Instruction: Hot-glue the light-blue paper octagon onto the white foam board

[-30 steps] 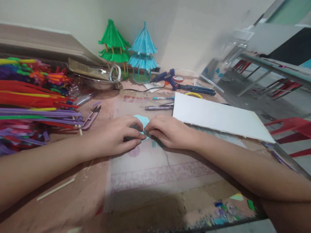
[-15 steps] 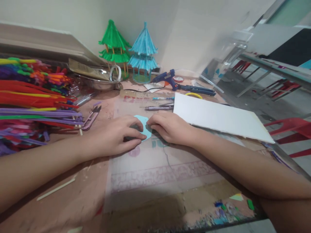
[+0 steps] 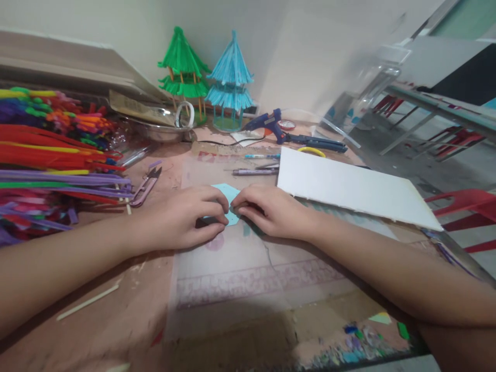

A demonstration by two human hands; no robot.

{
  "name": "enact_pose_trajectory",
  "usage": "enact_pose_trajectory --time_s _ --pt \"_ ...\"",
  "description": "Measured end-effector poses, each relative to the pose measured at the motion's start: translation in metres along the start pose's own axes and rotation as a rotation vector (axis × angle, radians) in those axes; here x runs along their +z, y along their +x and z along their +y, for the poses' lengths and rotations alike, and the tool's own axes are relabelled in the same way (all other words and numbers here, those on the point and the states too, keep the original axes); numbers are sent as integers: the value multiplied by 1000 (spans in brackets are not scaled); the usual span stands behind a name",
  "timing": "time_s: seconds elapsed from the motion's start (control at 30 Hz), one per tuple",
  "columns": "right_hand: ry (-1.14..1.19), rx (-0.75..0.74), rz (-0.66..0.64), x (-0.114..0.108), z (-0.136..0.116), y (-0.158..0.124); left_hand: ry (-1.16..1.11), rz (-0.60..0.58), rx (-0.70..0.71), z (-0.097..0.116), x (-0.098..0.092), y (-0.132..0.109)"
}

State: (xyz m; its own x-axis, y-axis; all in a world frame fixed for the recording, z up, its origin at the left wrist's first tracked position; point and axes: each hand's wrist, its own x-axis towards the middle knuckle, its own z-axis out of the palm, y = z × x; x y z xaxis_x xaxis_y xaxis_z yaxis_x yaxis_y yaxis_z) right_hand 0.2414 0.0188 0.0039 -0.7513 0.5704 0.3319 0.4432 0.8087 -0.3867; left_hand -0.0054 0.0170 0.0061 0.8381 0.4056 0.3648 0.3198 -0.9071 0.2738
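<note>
A small light blue piece with angled corners, like card or foam sheet, lies flat on the covered work surface between my hands. My left hand rests over its left side, thumb and fingers curled and holding it down. My right hand reaches in from the right, its thumb and fingertips pinched together low over the middle of the piece. Whatever sits in that pinch is hidden or too small to make out. The fingertips of both hands nearly meet.
Bundles of coloured pipe cleaners and pink thread snips lie left. Behind stand a green model pavilion, a blue one, a metal bowl and a glue gun. A white board lies right, beside pens.
My right hand has shifted slightly left and nearer, from the piece's right edge to over its middle. The left fingertips have drawn closer together on the piece.
</note>
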Motion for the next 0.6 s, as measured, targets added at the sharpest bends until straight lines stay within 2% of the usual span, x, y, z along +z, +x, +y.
enact_pose_trajectory --time_s 0.33,0.5,0.6 --pt "-44 -13 -2 -1 4 1 -1 -5 6 1 -2 1" --pt "28 89 174 -5 5 1 -13 -3 12 1 -4 0" --pt "64 101 181 -4 6 2 26 -1 10 1 -3 0"
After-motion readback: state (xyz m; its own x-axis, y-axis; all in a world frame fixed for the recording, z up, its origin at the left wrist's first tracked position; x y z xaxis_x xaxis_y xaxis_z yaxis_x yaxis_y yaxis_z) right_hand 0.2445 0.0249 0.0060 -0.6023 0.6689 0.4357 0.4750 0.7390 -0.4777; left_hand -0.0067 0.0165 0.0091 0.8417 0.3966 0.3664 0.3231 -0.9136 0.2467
